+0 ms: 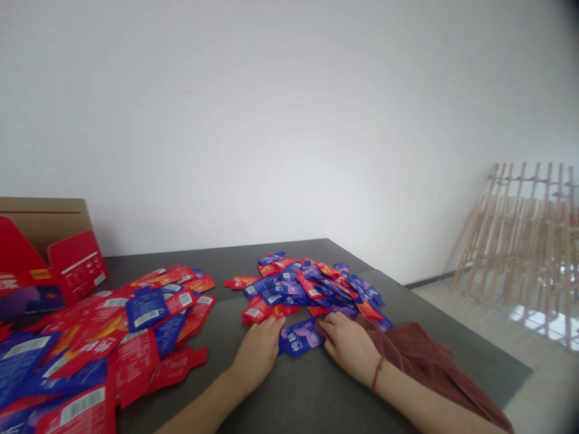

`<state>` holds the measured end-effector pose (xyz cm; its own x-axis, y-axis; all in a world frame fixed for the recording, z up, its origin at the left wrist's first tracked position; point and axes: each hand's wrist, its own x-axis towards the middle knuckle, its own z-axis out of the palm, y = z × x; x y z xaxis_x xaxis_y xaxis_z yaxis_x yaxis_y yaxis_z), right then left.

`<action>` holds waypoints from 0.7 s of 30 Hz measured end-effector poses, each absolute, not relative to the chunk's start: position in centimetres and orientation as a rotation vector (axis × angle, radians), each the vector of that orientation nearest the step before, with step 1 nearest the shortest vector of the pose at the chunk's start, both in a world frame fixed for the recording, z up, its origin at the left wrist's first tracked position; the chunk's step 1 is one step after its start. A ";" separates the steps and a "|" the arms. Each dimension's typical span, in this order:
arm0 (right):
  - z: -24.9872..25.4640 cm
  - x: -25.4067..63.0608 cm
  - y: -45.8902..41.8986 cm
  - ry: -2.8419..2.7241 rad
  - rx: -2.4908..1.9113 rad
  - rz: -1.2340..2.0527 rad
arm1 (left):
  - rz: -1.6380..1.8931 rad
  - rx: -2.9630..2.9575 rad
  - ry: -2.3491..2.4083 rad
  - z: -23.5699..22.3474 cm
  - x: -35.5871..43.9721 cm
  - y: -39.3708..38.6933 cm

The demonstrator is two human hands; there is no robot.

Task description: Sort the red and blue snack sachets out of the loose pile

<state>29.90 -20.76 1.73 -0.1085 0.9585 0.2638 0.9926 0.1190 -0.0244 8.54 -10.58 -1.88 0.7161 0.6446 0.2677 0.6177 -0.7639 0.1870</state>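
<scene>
A blue sachet (300, 337) with purple pictures and white lettering lies flat on the dark table, between my hands. My left hand (257, 349) is at its left end, fingers closed on the edge against the tabletop. My right hand (350, 345) is closed on a brown cloth (420, 355), and a bit of the cloth pokes out by the fingertips at the sachet's right end. The rest of the cloth trails to the right under my forearm. Just beyond both hands rises a pile of red and blue sachets (294, 286).
A larger heap of red and blue sachets (113, 325) spreads over the left of the table (280, 398). Behind it stands an open red printed carton (76, 265). A white wall (271, 120) backs the table; wooden racks (525, 241) lean at right.
</scene>
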 end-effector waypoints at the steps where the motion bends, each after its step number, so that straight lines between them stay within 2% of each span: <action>1: 1.7 29.9 -20.7 -2.188 -1.972 -0.257 | 0.500 2.823 1.045 -1.9 8.6 -10.5; 6: 1.0 26.2 -20.5 -2.393 -1.835 -0.358 | 0.590 2.774 0.979 -2.1 8.5 -10.2; 10: 0.7 23.3 -19.7 -2.489 -1.638 -0.306 | 0.617 2.727 0.859 -1.4 8.2 -10.1; 15: 1.6 24.8 -19.8 -2.567 -1.466 -0.146 | 0.528 2.747 0.751 -0.6 7.9 -10.3; 21: 1.7 25.5 -20.6 -2.512 -1.529 -0.121 | 0.537 2.723 0.758 -0.7 8.1 -10.1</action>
<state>25.54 -20.60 1.70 -0.4462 0.8699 0.2103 0.8861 0.4624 -0.0328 8.08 -10.09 -0.66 0.7950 0.5388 0.2785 0.4412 -0.8288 0.3441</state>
